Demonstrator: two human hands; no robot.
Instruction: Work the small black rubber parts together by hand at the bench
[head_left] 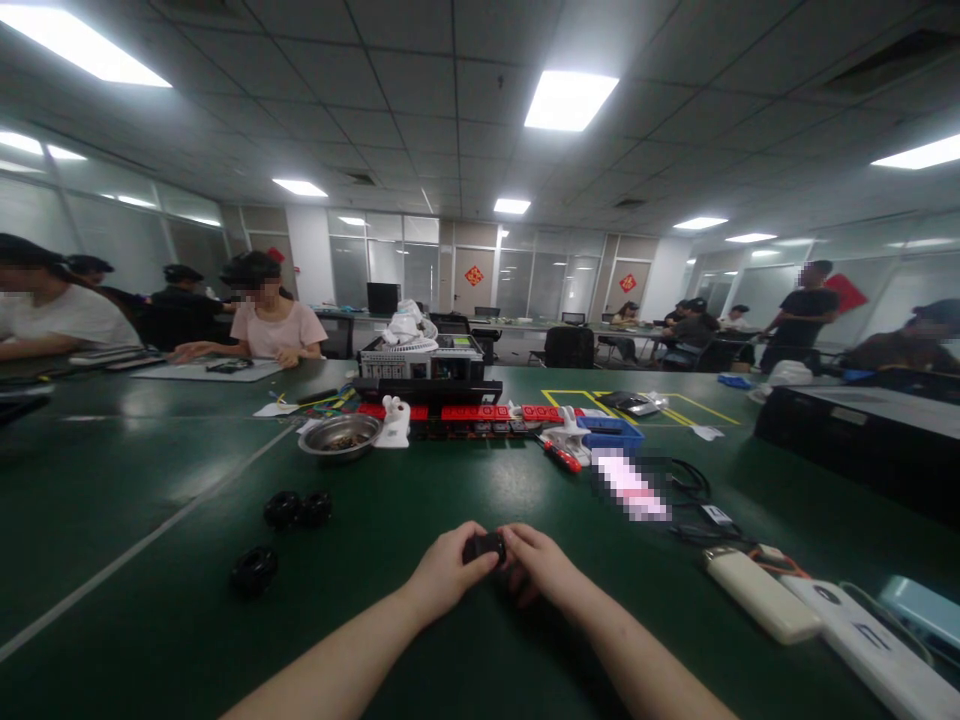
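Observation:
My left hand (448, 568) and my right hand (541, 566) meet low over the green table (150, 500), both closed round one small black part (484, 546) held between their fingertips. To the left lie black ring-shaped parts: a pair (297, 509) close together and a single one (253, 569) nearer me.
A metal bowl (339, 436), a red strip of parts (480, 413), a blue tray (613, 434) and a red-handled tool (561, 456) sit ahead. An open computer case (424, 362) stands behind. White power banks (761, 594) and cables lie right. Several people sit at other tables.

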